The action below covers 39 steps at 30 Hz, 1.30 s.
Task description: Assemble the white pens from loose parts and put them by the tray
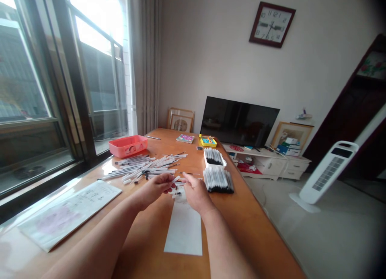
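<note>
My left hand [159, 186] is closed in a pinch on a white pen [175, 178] above the wooden table [241, 222]. My right hand [194, 192] sits close beside it with curled fingers, touching the same pen's lower end near a small black part [177, 193]. Beyond my hands lies a loose heap of white pens [144, 166]. To the right, a neat stack of finished pens with black ends [217, 179] rests on the table, and a white tray [214, 157] holds more of them.
A white paper strip [184, 226] lies under my wrists. A printed sheet in plastic [69, 210] is at the left, a pink tray [128, 145] by the window. Small books and a yellow box [207, 141] sit at the far end. A TV and a white fan [325, 174] stand beyond.
</note>
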### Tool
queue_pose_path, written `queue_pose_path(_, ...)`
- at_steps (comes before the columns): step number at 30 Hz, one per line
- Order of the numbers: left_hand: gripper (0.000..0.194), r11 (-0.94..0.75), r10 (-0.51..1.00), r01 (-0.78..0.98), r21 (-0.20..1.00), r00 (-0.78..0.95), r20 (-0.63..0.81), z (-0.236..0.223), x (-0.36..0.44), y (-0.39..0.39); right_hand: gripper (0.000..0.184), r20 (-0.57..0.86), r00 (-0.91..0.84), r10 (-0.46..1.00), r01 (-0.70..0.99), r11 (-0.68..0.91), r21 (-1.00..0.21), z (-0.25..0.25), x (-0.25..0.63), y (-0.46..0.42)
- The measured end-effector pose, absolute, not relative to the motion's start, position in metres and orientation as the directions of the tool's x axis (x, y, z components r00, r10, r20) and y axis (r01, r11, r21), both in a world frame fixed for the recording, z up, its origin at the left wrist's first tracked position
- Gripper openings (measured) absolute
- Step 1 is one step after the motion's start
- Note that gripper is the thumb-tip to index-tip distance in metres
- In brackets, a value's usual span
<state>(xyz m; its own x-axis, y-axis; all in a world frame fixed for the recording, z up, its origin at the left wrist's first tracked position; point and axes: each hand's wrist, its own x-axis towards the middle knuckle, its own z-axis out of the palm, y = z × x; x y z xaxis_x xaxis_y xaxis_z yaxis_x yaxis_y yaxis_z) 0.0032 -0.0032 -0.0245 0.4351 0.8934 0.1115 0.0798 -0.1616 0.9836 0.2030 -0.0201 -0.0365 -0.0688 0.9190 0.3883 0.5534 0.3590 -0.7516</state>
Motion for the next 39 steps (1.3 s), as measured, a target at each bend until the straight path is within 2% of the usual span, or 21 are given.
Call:
queue_pose_path(4,0.023,-0.154,0.915,0.091,0.984,0.39,0.107,-0.02,0.001,-0.005,0.03,0.354,0.02,0.935,0.546,0.286,-0.787,-0.038,0.215,-0.016)
queue_pose_path(8,0.024,-0.134,0.935,0.082,0.988,0.342,0.098,-0.014,0.0,-0.008,0.017,0.263,-0.04,0.964,0.604,0.233,-0.763,-0.04,0.219,-0.019)
queue_pose_path(13,0.029,-0.117,0.945,0.083,0.99,0.317,0.085,-0.009,-0.003,-0.01,0.018,0.176,-0.127,0.976,0.684,0.215,-0.697,-0.043,0.214,-0.024)
queue_pose_path(19,0.031,-0.093,0.968,0.079,0.993,0.242,0.071,-0.007,-0.005,-0.012,0.024,0.309,-0.137,0.941,0.773,0.297,-0.561,-0.047,0.206,-0.021)
queue_pose_path(25,0.027,-0.089,0.971,0.092,0.992,0.228,0.066,-0.009,-0.005,-0.009,0.019,0.295,-0.155,0.943,0.857,0.277,-0.435,-0.054,0.195,-0.017)
queue_pose_path(32,0.026,-0.099,0.969,0.063,0.993,0.233,0.081,-0.02,-0.008,-0.001,0.011,0.288,-0.101,0.952,0.871,0.224,-0.437,-0.057,0.19,-0.012)
queue_pose_path(39,0.028,-0.106,0.965,0.059,0.993,0.247,0.088,-0.024,-0.008,0.003,0.007,0.262,-0.055,0.964,0.824,0.192,-0.533,-0.06,0.191,-0.007)
